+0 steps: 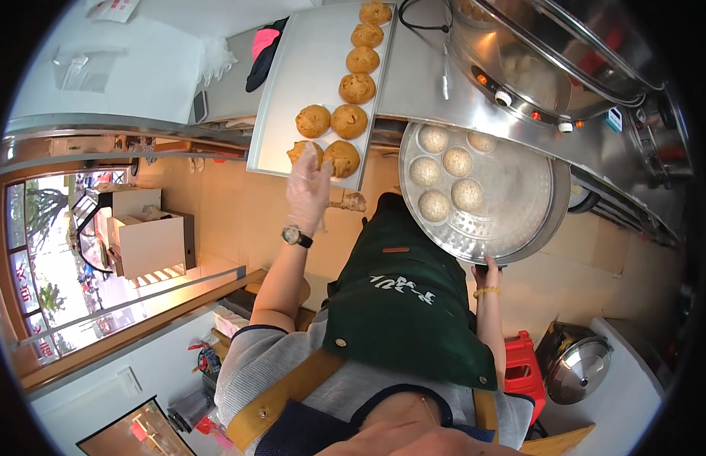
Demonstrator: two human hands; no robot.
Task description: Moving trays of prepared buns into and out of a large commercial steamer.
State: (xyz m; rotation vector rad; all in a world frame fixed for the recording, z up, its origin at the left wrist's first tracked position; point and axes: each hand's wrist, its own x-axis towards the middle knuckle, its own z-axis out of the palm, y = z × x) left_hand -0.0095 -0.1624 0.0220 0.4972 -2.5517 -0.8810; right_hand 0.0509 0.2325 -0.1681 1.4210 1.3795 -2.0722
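Observation:
My left hand (308, 186), in a clear plastic glove with a watch at the wrist, reaches over the near end of a pale rectangular tray (288, 76). Its fingers close over a golden-brown bun (298, 151) and partly hide it. Right beside my thumb lies another brown bun (342, 158); several more run up the tray's right side. My right hand (487, 277) grips the near handle of a round metal steamer tray (512, 197), its fingers partly hidden under the rim. Several pale speckled dough balls (466, 194) sit on the left part of that perforated tray.
A large steel steamer (520, 83) with knobs and lit lamps stands on the metal counter (414, 76) at the back right. Beyond the tray's left side lie a black and pink cloth (263, 53) and a phone (200, 107). A red stool (522, 372) and a lidded pot (579, 368) are at the lower right.

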